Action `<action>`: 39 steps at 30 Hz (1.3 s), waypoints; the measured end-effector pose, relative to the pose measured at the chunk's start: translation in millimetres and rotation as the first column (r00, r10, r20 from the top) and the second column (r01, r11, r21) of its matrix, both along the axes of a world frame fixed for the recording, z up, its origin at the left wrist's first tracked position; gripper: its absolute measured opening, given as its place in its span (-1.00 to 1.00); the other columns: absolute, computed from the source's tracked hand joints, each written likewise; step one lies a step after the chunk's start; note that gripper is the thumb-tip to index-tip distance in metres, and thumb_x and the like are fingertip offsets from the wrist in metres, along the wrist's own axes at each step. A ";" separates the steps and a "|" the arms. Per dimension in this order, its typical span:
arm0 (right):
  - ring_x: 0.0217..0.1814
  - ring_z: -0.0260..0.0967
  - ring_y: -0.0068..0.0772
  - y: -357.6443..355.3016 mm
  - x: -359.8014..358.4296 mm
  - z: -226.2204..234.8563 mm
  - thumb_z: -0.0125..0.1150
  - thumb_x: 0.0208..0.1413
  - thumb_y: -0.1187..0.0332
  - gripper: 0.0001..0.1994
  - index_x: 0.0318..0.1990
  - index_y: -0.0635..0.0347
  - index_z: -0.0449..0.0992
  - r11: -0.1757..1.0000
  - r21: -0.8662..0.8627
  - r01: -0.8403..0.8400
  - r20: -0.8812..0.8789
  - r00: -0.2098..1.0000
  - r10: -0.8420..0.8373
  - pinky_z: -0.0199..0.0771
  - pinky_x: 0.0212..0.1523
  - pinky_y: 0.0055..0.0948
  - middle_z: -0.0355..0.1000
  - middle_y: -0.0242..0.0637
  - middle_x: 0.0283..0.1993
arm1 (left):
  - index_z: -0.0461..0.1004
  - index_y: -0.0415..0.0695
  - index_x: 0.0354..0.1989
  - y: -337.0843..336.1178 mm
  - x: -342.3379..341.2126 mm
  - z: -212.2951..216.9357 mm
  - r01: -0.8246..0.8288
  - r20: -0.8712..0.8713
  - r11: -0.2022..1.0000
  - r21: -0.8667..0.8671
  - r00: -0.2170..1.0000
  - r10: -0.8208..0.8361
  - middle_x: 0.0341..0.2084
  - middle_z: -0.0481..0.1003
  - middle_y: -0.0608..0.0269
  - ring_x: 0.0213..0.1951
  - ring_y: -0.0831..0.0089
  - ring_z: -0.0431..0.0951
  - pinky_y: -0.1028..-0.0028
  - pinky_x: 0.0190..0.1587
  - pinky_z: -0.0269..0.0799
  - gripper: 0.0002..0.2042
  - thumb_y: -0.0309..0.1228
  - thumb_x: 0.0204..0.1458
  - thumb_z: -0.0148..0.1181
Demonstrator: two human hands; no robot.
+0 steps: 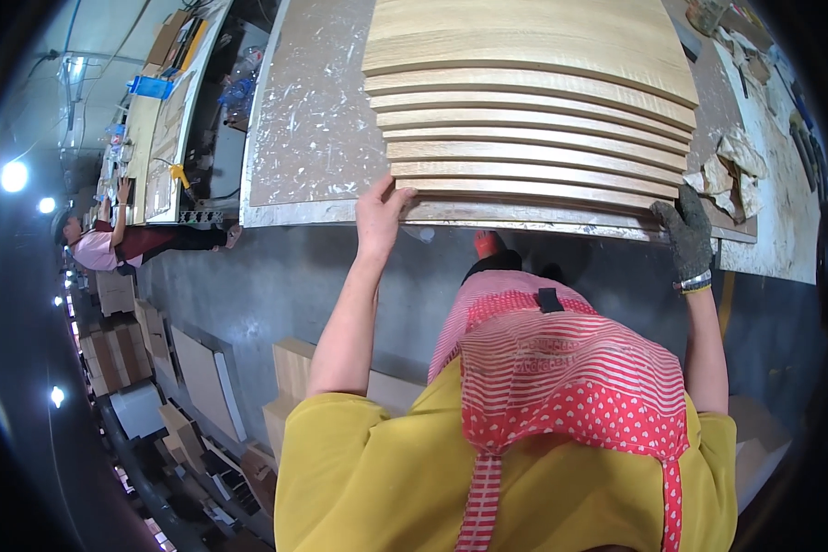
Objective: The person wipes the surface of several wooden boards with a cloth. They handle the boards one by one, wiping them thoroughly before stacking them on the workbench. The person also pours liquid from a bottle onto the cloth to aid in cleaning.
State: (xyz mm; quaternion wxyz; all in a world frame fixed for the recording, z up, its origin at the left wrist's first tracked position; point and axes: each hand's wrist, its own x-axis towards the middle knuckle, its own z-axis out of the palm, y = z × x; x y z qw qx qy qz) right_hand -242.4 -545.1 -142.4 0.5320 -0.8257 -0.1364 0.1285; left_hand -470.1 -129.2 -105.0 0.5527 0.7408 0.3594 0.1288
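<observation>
Several light wooden boards (524, 120) lie in a stepped pile on the worktable, their long edges fanned toward me. My bare left hand (379, 213) grips the left end of the lowest, nearest boards, its thumb against the front edge. At the opposite end, my right hand (684, 230) wears a dark grey work glove and closes round the right corner of the boards. Its fingertips are partly hidden, and I cannot tell exactly how many boards either hand holds.
The paint-flecked worktable (317, 120) extends left of the boards. Crumpled brown paper (732, 175) lies at the right. Another person (101, 247) stands at a bench on the far left, near a yellow tool (179, 173). Cardboard boxes and panels (210, 382) stand on the floor behind me.
</observation>
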 end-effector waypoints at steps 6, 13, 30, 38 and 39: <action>-0.10 0.44 -0.28 19.5 -5.6 15.3 0.21 0.02 0.35 -0.73 -0.14 0.30 0.54 0.999 -0.023 0.046 0.110 0.993 -0.043 0.39 -0.05 -0.36 0.51 -0.15 -0.17 | 0.49 -0.37 -0.07 -3.7 6.7 -9.3 -0.166 -0.046 0.972 0.168 0.983 0.176 -0.34 0.60 0.05 -0.31 0.53 0.55 0.55 -0.18 0.42 -0.64 -0.45 -0.05 0.28; -0.38 0.52 -0.49 25.5 -9.0 28.3 0.19 0.05 0.32 -0.78 -0.20 0.27 0.53 0.985 0.133 0.112 -0.116 0.988 -0.097 0.52 -0.34 -0.51 0.54 -0.24 -0.32 | 0.56 -0.33 -0.21 3.5 11.8 -22.7 -0.084 0.001 0.962 0.260 0.996 0.087 -0.44 0.59 0.15 -0.40 0.55 0.50 0.53 -0.28 0.40 -0.72 -0.38 -0.06 0.29; -0.01 0.35 0.04 12.5 0.2 8.1 0.23 -0.07 0.10 -0.57 -0.10 0.19 0.51 0.929 -0.368 0.028 0.421 0.896 0.140 0.33 0.01 -0.16 0.44 0.00 -0.12 | 0.50 -0.34 -0.29 1.8 4.3 -19.3 0.137 -0.144 0.823 0.551 0.987 -0.068 -0.43 0.44 -0.05 -0.38 0.07 0.44 0.26 -0.26 0.35 -0.68 -0.31 -0.10 0.31; -0.17 0.34 0.11 24.3 5.8 37.1 0.25 -0.14 -0.12 -0.44 -0.31 0.31 0.48 0.880 -0.470 -0.070 0.196 0.964 0.182 0.29 -0.13 -0.11 0.40 0.09 -0.23 | 0.50 -0.32 -0.34 22.2 12.6 -49.7 0.066 -0.029 0.856 0.512 0.998 -0.059 -0.49 0.47 -0.10 -0.42 0.07 0.46 0.23 -0.30 0.35 -0.69 -0.27 -0.07 0.29; -0.18 0.33 0.10 24.6 13.5 38.9 0.25 -0.14 -0.13 -0.44 -0.35 0.32 0.47 0.845 -0.527 -0.096 0.170 0.962 0.215 0.29 -0.15 -0.10 0.40 0.09 -0.24 | 0.50 -0.31 -0.31 21.9 11.2 -50.6 0.091 -0.041 0.854 0.513 0.996 -0.082 -0.46 0.47 -0.09 -0.39 0.08 0.46 0.24 -0.28 0.35 -0.69 -0.27 -0.05 0.28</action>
